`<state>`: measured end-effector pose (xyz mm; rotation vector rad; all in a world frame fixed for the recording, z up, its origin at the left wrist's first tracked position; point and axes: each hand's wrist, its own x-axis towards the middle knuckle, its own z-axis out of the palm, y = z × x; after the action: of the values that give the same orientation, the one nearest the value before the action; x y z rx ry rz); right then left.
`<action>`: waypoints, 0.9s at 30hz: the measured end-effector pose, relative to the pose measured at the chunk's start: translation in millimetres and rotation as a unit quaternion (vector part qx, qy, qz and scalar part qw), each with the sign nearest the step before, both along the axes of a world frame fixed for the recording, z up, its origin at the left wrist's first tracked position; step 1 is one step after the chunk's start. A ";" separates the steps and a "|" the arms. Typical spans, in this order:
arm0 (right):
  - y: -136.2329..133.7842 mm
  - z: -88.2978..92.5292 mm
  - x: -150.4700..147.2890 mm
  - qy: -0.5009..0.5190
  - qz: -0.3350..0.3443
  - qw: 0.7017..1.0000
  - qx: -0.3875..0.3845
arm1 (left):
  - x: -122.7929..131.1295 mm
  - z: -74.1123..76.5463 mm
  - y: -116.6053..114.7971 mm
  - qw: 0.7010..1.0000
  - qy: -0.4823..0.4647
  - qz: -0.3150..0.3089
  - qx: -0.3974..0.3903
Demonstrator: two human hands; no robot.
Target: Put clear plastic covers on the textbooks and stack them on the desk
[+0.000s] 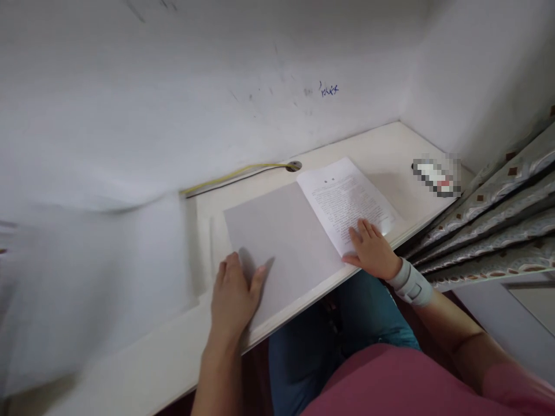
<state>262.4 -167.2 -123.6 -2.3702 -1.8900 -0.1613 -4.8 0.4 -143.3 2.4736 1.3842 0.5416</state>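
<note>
A blank grey-white sheet (281,242) lies on the pale desk (381,150), with a printed page of text (347,199) beside it on the right. My left hand (234,294) rests flat on the blank sheet's near left corner, fingers stretched out. My right hand (370,248) lies flat on the lower edge of the printed page, fingers spread. A grey-white band (410,283) wraps my right wrist.
A yellow cable (234,173) runs along the wall into a hole (293,166) in the desk. A small blurred object (436,176) lies at the far right corner. Patterned curtain folds (498,225) hang at the right. White walls close in behind and left.
</note>
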 end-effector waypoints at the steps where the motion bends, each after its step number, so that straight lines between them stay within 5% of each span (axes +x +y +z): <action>1: 3.1 1.5 -0.4 -0.001 -0.005 1.000 -0.005 | -0.4 -0.8 0.0 1.000 0.003 -0.003 0.003; 6: 8.0 6.8 -10.4 0.007 -0.021 1.000 -0.018 | -1.4 -3.4 0.3 1.000 -0.002 0.006 0.003; 12: 9.2 4.0 -21.5 0.014 0.061 0.998 -0.016 | -2.1 -1.8 -1.6 1.000 0.011 -0.009 0.006; 27: 17.1 4.2 -37.9 0.019 -0.023 0.999 -0.023 | -4.9 -9.7 0.5 1.000 -0.003 -0.012 0.024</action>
<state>224.5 -150.1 -119.5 -2.4307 -1.8433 -0.0766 -9.6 0.9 -153.0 2.5206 1.3531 0.5850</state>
